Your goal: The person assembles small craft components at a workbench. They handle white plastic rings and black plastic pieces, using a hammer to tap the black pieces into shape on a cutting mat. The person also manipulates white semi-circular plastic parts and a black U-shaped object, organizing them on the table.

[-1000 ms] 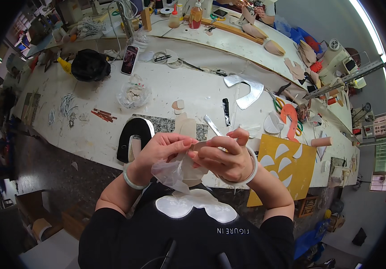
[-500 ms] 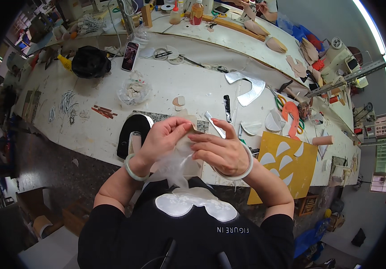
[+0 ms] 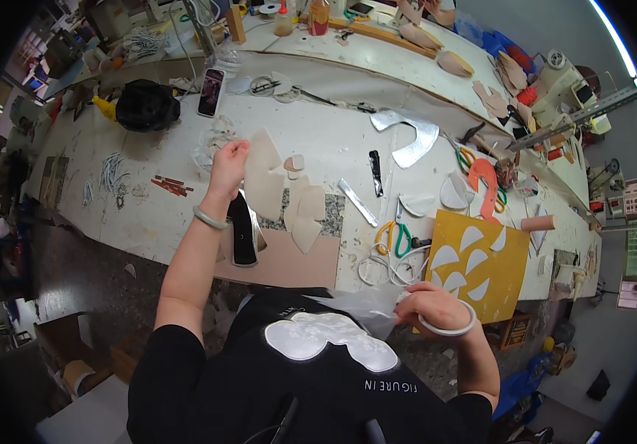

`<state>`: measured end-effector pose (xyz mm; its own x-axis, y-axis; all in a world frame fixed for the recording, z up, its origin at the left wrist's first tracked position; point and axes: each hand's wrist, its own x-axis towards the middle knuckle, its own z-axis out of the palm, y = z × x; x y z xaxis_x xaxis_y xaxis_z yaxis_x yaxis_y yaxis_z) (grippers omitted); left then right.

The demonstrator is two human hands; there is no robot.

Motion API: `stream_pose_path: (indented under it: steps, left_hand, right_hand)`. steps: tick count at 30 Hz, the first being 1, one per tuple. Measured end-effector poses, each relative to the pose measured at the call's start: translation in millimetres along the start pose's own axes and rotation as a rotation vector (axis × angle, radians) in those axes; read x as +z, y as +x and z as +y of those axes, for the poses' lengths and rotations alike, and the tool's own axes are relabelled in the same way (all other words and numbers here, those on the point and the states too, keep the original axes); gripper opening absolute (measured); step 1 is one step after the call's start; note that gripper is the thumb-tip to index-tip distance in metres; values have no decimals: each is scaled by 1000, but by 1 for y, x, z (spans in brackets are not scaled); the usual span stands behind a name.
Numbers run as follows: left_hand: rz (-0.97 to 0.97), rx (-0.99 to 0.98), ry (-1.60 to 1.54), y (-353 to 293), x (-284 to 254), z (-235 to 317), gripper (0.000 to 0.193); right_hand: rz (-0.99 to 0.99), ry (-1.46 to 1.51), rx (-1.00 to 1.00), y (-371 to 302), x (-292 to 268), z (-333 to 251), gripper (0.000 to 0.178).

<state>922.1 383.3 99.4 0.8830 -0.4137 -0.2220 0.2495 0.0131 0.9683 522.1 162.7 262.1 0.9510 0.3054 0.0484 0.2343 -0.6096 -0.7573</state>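
My left hand (image 3: 227, 169) is raised over the table with its fingertips pinched at the edge of a large beige shoe-upper piece (image 3: 264, 177). Down by my waist on the right, my right hand (image 3: 437, 307) is closed on a thin translucent plastic film (image 3: 370, 311), which trails left across my shirt. Smaller beige cut pieces (image 3: 305, 214) lie over a speckled stone slab (image 3: 333, 229). Below my left hand is a black sole-shaped piece (image 3: 243, 233), partly on a tan board (image 3: 289, 265). Two small rounded scraps (image 3: 294, 166) rest above the slab.
Right of the slab lie a metal ruler (image 3: 358, 203), a black cutter knife (image 3: 375, 173), and scissors with yellow and green handles (image 3: 403, 240). A yellow board (image 3: 507, 259) with white half-moon pieces overhangs the near edge. A phone (image 3: 211, 92) stands at the back left.
My hands have parted: the left moved up and left with the beige piece, the right down and right with the plastic film. The slab, smaller beige pieces and scissors are now uncovered.
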Motion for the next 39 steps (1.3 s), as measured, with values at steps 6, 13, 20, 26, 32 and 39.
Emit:
stream_pose_path:
  steps: [6, 13, 20, 26, 32, 39]
  left_hand:
    - [-155, 87, 476, 5, 35, -116, 41]
    - [-1030, -123, 11, -104, 121, -35, 69]
    - [-1266, -429, -22, -172, 95, 41, 45]
    - [-1315, -98, 360, -187, 67, 47, 28]
    - [-1217, 397, 369, -215, 181, 2, 27]
    - [-2065, 883, 201, -365, 290, -118, 31]
  right_hand:
    - [-27, -114, 171, 12, 15, 6, 19]
    - [394, 42, 186, 66, 37, 18, 16]
    - [391, -3, 71, 68, 33, 26, 22]
    - [422, 119, 253, 13, 22, 40, 16]
    - [651, -60, 609, -99, -38, 7, 27]
    - [810, -81, 572, -127, -21, -32, 48]
